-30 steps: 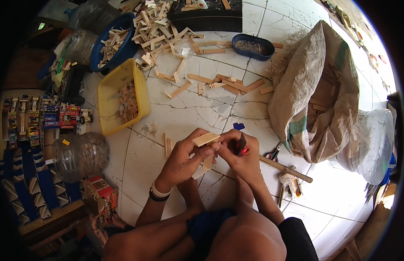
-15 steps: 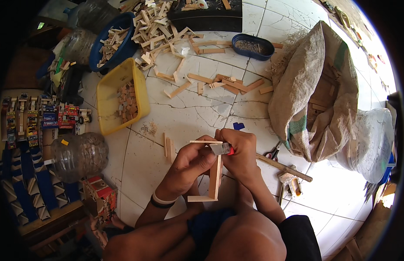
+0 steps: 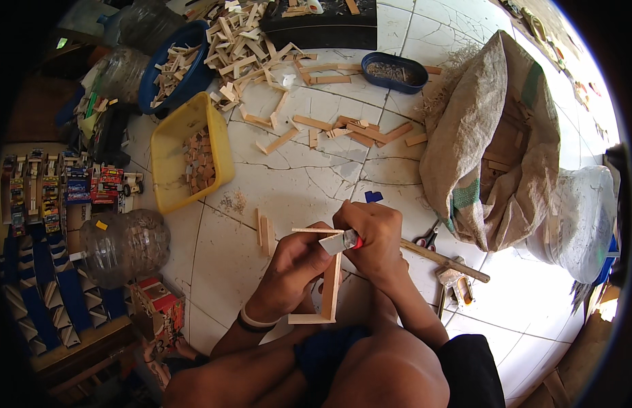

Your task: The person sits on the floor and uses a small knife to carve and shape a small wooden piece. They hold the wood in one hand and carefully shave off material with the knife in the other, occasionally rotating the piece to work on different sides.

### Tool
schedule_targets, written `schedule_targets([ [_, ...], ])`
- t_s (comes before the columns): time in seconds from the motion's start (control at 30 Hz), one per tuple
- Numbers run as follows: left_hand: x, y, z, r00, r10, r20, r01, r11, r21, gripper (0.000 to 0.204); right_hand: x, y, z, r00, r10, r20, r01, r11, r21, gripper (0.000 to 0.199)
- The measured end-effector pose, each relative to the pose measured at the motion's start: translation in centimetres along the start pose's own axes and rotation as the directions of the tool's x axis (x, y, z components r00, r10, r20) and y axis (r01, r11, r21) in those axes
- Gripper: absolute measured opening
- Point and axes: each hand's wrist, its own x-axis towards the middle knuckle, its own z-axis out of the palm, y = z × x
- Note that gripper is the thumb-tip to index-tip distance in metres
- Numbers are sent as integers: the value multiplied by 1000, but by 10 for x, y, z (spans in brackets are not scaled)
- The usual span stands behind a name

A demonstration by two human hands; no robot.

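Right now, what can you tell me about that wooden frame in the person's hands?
The wooden frame is pale, bare wood, made of thin flat strips joined at right angles: a top strip, a long side strip and a short bottom strip. It stands upright above the white tiled floor, in front of the person's knees. The left hand grips it, and the right hand presses a red-handled tool against its top corner.

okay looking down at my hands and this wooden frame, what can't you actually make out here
Head view only:
- Tool tip in the right hand: fingers cover it.
- Left edge of the wooden frame: behind the left hand.
- Sack contents: in shadow.
- Blue tray contents: too small.
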Motion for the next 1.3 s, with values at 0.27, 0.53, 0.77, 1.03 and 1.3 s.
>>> schedule_targets([
  [0.27,-34,41,19,964,198,178,-194,980,-40,30,17,53,-7,897,353,-266,-384,920,-76,18],
  [0.53,-15,23,1,977,207,-45,-207,978,-14,29,-5,31,4,945,297,-139,-287,954,90,27],
  [0.77,-18,20,0,924,359,-135,-257,841,476,15,15,-25,-18,969,241,51,-246,948,201,21],
  [1.03,-4,18,2,732,679,58,-404,364,839,20,6,-34,-24,964,128,234,-170,971,167,19],
  [1.3,-10,24,9,737,671,80,-353,281,893,22,4,-36,-20,967,103,231,-135,983,126,23],
])
